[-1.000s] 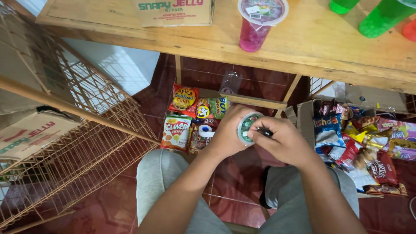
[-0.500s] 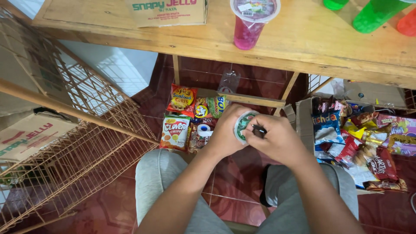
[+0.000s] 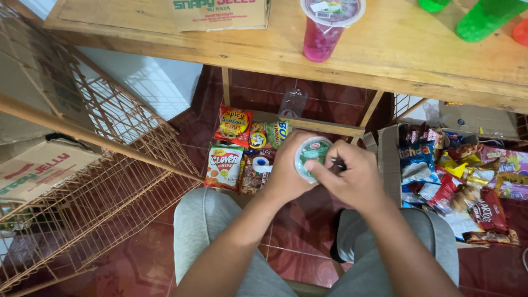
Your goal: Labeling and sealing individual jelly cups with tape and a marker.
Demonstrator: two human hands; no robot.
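Two hands meet over the knees: the left hand [image 3: 286, 173] cups a small round plastic cup [image 3: 311, 157] with a green foil lid, while the right hand [image 3: 355, 176] pinches a thin dark object at its rim. Glossy snack packets [image 3: 231, 146] lie on red tiles beyond, under the wooden surface [image 3: 396, 49].

Left hand [image 3: 287, 170] cups sealed green-lidded cup [image 3: 311, 155]; right hand [image 3: 355, 177] fingers [image 3: 320, 168] press lid. Snack packets [image 3: 224, 165] on floor.

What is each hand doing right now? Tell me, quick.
Left hand: closed around a small round clear plastic cup with a green lid.
Right hand: closed on a thin dark pen-like object, at the lid.
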